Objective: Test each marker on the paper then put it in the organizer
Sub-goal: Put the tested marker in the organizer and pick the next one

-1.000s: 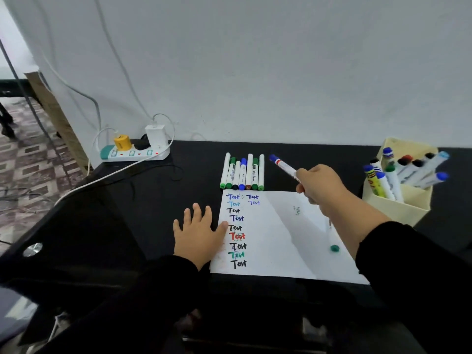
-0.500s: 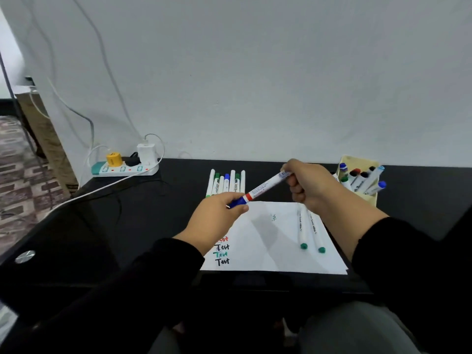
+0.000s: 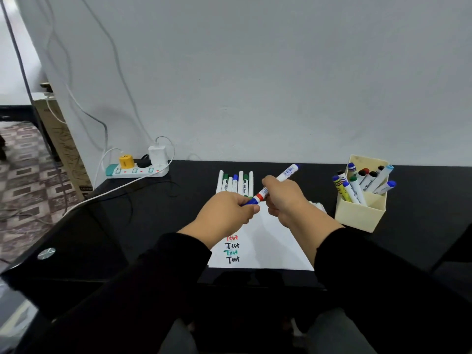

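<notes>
Change: the marker [image 3: 274, 184] sat higher in the frame than half a second earlier, both hands drawn closer together on it
Left hand [image 3: 227, 213]: fingers curled round the blue cap end, probably to pull it off
Right hand [image 3: 283, 198]: clamped on the barrel, bracing it
Marker position: frame centre, above the paper [image 3: 268, 249], tilted up right, tail protruding beyond the right fingers
Organizer [image 3: 360, 213]: right of frame, holding tested markers
Untested row [image 3: 235, 182]: behind the paper
</notes>
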A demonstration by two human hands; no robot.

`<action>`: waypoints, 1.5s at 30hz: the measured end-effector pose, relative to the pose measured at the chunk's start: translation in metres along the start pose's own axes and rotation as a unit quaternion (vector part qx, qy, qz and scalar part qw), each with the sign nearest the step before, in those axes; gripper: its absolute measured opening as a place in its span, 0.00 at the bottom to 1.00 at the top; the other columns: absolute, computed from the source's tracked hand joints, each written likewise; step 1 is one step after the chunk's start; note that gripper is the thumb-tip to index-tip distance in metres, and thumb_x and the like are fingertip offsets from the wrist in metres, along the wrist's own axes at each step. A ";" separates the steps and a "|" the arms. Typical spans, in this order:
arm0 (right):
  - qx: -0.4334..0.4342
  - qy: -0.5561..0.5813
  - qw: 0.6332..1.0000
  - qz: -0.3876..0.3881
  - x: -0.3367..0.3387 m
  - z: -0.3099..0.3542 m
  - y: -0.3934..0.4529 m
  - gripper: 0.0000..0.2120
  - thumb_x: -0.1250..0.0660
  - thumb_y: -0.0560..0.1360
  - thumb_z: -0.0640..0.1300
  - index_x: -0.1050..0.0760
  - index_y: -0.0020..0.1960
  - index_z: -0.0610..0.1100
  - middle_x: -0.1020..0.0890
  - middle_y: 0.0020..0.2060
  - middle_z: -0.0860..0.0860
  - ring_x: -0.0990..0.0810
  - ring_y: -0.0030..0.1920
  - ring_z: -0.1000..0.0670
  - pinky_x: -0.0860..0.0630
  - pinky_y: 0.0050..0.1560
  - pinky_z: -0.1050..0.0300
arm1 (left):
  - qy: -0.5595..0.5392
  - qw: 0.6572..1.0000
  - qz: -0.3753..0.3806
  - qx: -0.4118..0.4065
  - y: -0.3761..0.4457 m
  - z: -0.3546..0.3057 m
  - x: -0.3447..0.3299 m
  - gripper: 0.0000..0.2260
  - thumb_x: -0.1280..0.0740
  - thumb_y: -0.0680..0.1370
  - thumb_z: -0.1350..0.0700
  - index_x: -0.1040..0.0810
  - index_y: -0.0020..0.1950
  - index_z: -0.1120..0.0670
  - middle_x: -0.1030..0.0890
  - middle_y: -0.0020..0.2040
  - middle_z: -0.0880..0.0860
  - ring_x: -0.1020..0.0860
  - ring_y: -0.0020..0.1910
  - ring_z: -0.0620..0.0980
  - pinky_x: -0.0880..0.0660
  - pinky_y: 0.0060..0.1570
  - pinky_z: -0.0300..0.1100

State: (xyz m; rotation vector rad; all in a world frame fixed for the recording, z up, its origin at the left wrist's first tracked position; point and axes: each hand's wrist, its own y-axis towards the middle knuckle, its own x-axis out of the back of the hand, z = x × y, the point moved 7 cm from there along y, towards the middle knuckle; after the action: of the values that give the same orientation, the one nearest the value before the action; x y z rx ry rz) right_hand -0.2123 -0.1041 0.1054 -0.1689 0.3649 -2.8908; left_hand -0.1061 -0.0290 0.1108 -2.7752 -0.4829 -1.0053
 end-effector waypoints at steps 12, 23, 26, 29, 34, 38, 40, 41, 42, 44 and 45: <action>0.012 -0.014 0.998 0.053 -0.028 -0.003 0.020 0.08 0.42 0.78 0.43 0.29 0.42 0.41 0.24 0.30 0.48 0.35 0.22 0.55 0.38 0.25 0.62 | -0.167 0.984 0.031 0.059 0.002 0.022 0.005 0.07 0.35 0.78 0.54 0.21 0.45 0.56 0.20 0.37 0.51 0.20 0.36 0.45 0.22 0.44 0.38; -0.029 -0.012 0.997 0.073 -0.050 -0.016 0.036 0.07 0.41 0.78 0.43 0.27 0.48 0.40 0.23 0.34 0.46 0.36 0.26 0.54 0.39 0.26 0.62 | -0.187 0.977 0.026 0.097 0.003 0.034 0.005 0.11 0.36 0.79 0.54 0.22 0.39 0.56 0.22 0.35 0.52 0.21 0.34 0.44 0.23 0.39 0.34; -0.040 -0.023 0.998 0.037 -0.055 -0.016 0.043 0.10 0.40 0.78 0.44 0.28 0.55 0.40 0.22 0.37 0.46 0.33 0.27 0.55 0.37 0.25 0.62 | 0.028 0.997 -0.051 0.050 0.005 0.030 0.014 0.12 0.40 0.81 0.51 0.20 0.50 0.55 0.18 0.44 0.54 0.20 0.46 0.52 0.26 0.47 0.43; -0.044 -0.007 0.999 -0.018 -0.033 -0.012 0.058 0.07 0.40 0.77 0.44 0.31 0.51 0.41 0.27 0.31 0.48 0.35 0.26 0.54 0.38 0.25 0.60 | 0.152 0.985 -0.076 0.018 0.001 0.031 0.020 0.17 0.42 0.81 0.49 0.27 0.67 0.53 0.23 0.63 0.53 0.26 0.61 0.52 0.32 0.53 0.40; -0.077 0.046 0.996 -0.020 -0.012 -0.015 0.063 0.10 0.40 0.77 0.43 0.35 0.39 0.43 0.34 0.24 0.50 0.40 0.24 0.55 0.40 0.25 0.63 | 0.065 0.995 -0.056 0.053 0.008 0.050 0.019 0.17 0.41 0.81 0.48 0.27 0.67 0.52 0.20 0.55 0.51 0.24 0.53 0.49 0.31 0.47 0.39; -0.056 0.064 0.996 -0.002 -0.019 -0.021 0.064 0.13 0.38 0.78 0.49 0.30 0.38 0.43 0.33 0.23 0.51 0.40 0.21 0.55 0.41 0.19 0.64 | 0.041 0.994 -0.084 0.058 0.020 0.056 0.017 0.17 0.40 0.80 0.48 0.28 0.68 0.52 0.22 0.60 0.51 0.25 0.56 0.49 0.33 0.50 0.38; -0.037 0.058 0.998 -0.004 -0.015 -0.024 0.069 0.14 0.35 0.77 0.53 0.25 0.41 0.43 0.29 0.27 0.50 0.38 0.25 0.55 0.39 0.22 0.64 | 0.053 0.992 -0.098 0.065 0.028 0.064 0.017 0.16 0.40 0.80 0.49 0.26 0.66 0.52 0.22 0.57 0.50 0.26 0.50 0.47 0.34 0.47 0.39; -0.024 0.053 0.998 -0.004 -0.013 -0.026 0.073 0.13 0.33 0.76 0.53 0.24 0.42 0.43 0.28 0.29 0.50 0.36 0.26 0.55 0.38 0.24 0.64 | 0.061 0.991 -0.102 0.067 0.031 0.070 0.017 0.15 0.39 0.80 0.50 0.25 0.64 0.53 0.21 0.55 0.50 0.28 0.46 0.46 0.34 0.46 0.39; -0.009 0.049 0.999 0.000 -0.011 -0.027 0.076 0.11 0.32 0.75 0.52 0.24 0.43 0.43 0.26 0.30 0.49 0.35 0.28 0.54 0.37 0.26 0.64 | 0.065 0.990 -0.107 0.070 0.035 0.076 0.016 0.14 0.39 0.80 0.50 0.24 0.62 0.53 0.21 0.53 0.51 0.29 0.44 0.45 0.34 0.44 0.39; 0.011 0.031 0.999 0.010 -0.012 -0.031 0.081 0.06 0.30 0.74 0.46 0.23 0.43 0.44 0.25 0.33 0.48 0.33 0.30 0.54 0.34 0.28 0.64 | 0.066 0.988 -0.121 0.072 0.041 0.090 0.015 0.12 0.38 0.79 0.51 0.22 0.59 0.53 0.20 0.54 0.52 0.28 0.43 0.45 0.33 0.44 0.40; 0.014 0.016 1.000 0.010 -0.013 -0.034 0.084 0.05 0.29 0.73 0.44 0.23 0.43 0.44 0.25 0.33 0.48 0.32 0.31 0.54 0.33 0.29 0.63 | 0.073 0.986 -0.128 0.075 0.045 0.098 0.013 0.12 0.37 0.79 0.51 0.22 0.58 0.53 0.20 0.55 0.52 0.27 0.45 0.46 0.31 0.47 0.40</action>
State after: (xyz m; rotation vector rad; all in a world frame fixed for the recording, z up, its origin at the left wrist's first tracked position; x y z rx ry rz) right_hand -0.1871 -0.1720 0.0501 -0.1149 0.3307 -2.8806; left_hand -0.0230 -0.0439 0.0428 -2.5292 -0.8696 -1.1626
